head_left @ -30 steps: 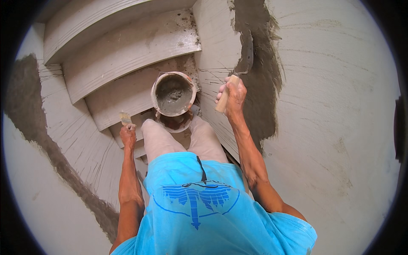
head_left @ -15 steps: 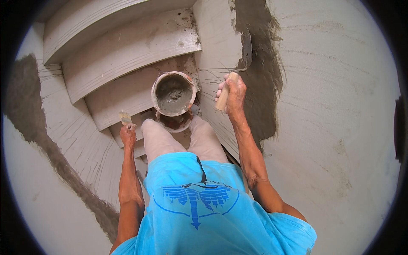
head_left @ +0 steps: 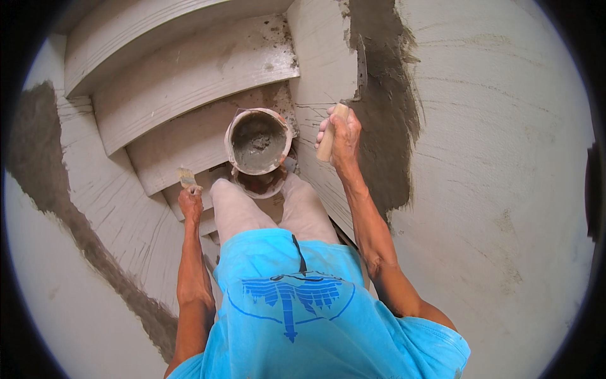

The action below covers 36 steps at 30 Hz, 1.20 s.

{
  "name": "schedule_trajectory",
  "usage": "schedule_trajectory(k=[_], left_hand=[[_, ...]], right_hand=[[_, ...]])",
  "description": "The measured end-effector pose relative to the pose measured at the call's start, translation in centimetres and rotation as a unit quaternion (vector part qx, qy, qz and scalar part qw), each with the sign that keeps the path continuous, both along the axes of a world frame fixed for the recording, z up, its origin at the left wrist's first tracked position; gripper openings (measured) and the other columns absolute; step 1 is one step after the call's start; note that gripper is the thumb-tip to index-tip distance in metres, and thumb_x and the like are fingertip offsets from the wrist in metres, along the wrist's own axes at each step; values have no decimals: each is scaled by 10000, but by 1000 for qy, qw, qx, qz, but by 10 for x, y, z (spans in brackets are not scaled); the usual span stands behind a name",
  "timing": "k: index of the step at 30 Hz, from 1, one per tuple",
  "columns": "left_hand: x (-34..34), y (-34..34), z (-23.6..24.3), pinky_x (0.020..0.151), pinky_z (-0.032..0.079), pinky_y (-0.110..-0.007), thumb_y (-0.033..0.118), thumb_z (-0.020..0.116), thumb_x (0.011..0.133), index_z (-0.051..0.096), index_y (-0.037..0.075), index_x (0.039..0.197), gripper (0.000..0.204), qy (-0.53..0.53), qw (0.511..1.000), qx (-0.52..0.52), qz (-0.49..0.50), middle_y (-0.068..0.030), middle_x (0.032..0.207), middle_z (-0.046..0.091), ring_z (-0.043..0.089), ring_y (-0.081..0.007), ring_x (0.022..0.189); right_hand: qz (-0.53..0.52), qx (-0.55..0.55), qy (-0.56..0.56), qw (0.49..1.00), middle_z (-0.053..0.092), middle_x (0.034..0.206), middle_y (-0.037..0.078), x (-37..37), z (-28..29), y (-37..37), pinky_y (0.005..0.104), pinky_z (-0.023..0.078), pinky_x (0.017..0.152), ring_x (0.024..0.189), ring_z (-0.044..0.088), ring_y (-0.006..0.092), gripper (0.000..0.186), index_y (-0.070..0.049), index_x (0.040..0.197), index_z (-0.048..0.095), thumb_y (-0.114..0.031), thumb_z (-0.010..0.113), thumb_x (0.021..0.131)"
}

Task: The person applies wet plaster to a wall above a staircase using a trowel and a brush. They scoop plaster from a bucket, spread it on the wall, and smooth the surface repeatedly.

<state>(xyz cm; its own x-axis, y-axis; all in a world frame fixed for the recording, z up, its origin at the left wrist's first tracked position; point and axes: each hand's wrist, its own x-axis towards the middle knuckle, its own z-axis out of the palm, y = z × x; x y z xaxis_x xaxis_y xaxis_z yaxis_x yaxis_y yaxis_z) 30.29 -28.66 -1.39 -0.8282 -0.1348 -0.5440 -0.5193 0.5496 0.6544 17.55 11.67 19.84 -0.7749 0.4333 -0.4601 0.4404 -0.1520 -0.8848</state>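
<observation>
My right hand (head_left: 344, 140) is wrapped round the pale wooden handle of a trowel (head_left: 332, 134). The trowel's thin blade lies edge-on along the left border of a dark band of wet mortar (head_left: 385, 120) on the right wall; most of the blade is hard to make out. Lower on the left, my left hand (head_left: 190, 202) grips a flat brush (head_left: 187, 177) with pale, stained bristles pointing up and away. Just beyond my knees, between the hands, sits a round bucket (head_left: 290, 144) holding wet grey mortar. Neither hand touches it.
Pale stair steps (head_left: 189, 95) rise ahead and to the left. A second bucket (head_left: 260, 183) shows partly below the mortar bucket. Another dark mortar band (head_left: 82, 221) runs down the left wall (head_left: 57, 278). The right wall (head_left: 492, 164) stands close beside my right arm.
My right hand has shifted slightly left, carrying the trowel. Its blade has moved left to the mortar band's edge and looks narrower. The left hand and brush are almost unmoved.
</observation>
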Motion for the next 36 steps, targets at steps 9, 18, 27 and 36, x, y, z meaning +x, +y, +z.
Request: schedule_trajectory(k=[9,18,27,36], left_hand=[[-2,0,1,619,469,-429,319,623,872,661,-7,779,341,-33,999,-17,10,-149,596,552,586,-268,578],[2,-3,-6,622,468,-429,333,627,870,665,-6,793,350,-10,1000,-12,1,-152,606,553,578,-272,579],[1,-3,-7,663,502,-422,329,639,872,726,5,884,336,-8,1000,-24,2,-161,647,618,640,-286,623],[-7,1,-3,664,496,-432,304,634,859,709,4,851,310,1,1000,-17,-14,-171,657,617,639,-308,633]], right_hand=[[-29,-4,16,999,573,751,86,-8,5,1,335,517,443,539,575,165,229,-21,1107,511,-177,514,940],[-7,6,-4,1000,577,756,94,0,7,-5,336,521,446,540,576,168,236,-12,1109,513,-168,508,931],[-44,55,46,996,589,755,87,13,22,-7,303,514,455,535,576,149,249,19,1095,515,-144,511,907],[-20,14,9,1000,583,751,85,5,14,1,306,513,448,538,582,151,250,7,1098,518,-161,521,912]])
